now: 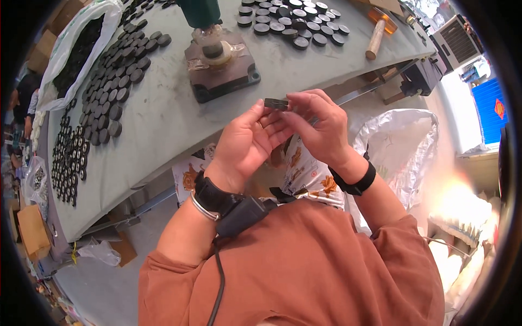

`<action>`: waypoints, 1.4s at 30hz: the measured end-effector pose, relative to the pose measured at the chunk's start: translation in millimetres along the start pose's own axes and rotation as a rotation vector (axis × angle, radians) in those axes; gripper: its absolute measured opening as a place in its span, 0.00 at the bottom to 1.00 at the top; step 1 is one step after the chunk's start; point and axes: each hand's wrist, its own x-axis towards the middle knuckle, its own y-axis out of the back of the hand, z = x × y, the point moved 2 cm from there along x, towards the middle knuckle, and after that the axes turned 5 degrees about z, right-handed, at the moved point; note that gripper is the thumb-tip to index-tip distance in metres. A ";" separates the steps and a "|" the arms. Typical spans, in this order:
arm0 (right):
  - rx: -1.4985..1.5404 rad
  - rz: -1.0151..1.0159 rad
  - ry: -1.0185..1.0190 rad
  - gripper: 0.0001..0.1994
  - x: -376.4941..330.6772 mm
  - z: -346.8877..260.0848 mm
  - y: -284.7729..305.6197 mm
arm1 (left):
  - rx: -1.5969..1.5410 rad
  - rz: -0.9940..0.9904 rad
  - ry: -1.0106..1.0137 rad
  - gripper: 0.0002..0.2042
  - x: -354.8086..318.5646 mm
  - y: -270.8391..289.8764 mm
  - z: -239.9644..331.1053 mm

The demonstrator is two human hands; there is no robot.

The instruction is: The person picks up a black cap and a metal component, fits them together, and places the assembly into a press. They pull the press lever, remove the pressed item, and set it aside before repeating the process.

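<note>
In front of my chest, near the table's front edge, a small round black disc [275, 104] is held edge-on between both hands. My left hand [243, 140] is turned palm up, its thumb against the disc's left end and its fingers curled below. My right hand [322, 124] grips the other end between thumb and fingers. Just beyond stands a small press [224, 76] with a dark base and a green upper part. Another black disc [212, 50] sits in the press's holder, under the green part.
Many black discs [117, 81] lie left on the grey table [163, 117], beside smaller ring-like pieces [69, 163] and a white bag [111, 16] of dark pieces. Shinier discs [296, 24] and a wooden-handled mallet [375, 41] lie at the far right. A white plastic bag [405, 141] hangs at my right.
</note>
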 end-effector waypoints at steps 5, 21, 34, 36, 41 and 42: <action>0.008 0.006 -0.005 0.11 -6.9 5.0 -6.0 | 0.009 -0.007 0.046 0.15 -0.3 8.7 -3.9; 0.434 0.044 -0.554 0.09 -28.7 5.8 -6.4 | -0.002 -0.110 -0.037 0.18 -0.7 31.7 -0.5; -0.002 -0.031 -0.020 0.13 -20.6 10.6 -15.9 | -0.034 0.083 0.055 0.14 -5.4 30.6 -14.5; -0.019 -0.051 0.008 0.13 -20.4 11.5 -15.9 | -0.062 0.053 0.064 0.14 -5.5 30.8 -15.7; -0.069 -0.075 0.072 0.10 -20.8 10.8 -17.2 | -0.087 0.086 0.072 0.14 -5.1 32.8 -20.1; -0.122 -0.077 0.168 0.09 -20.3 10.6 -17.8 | -0.096 0.098 0.070 0.14 -5.1 33.1 -21.6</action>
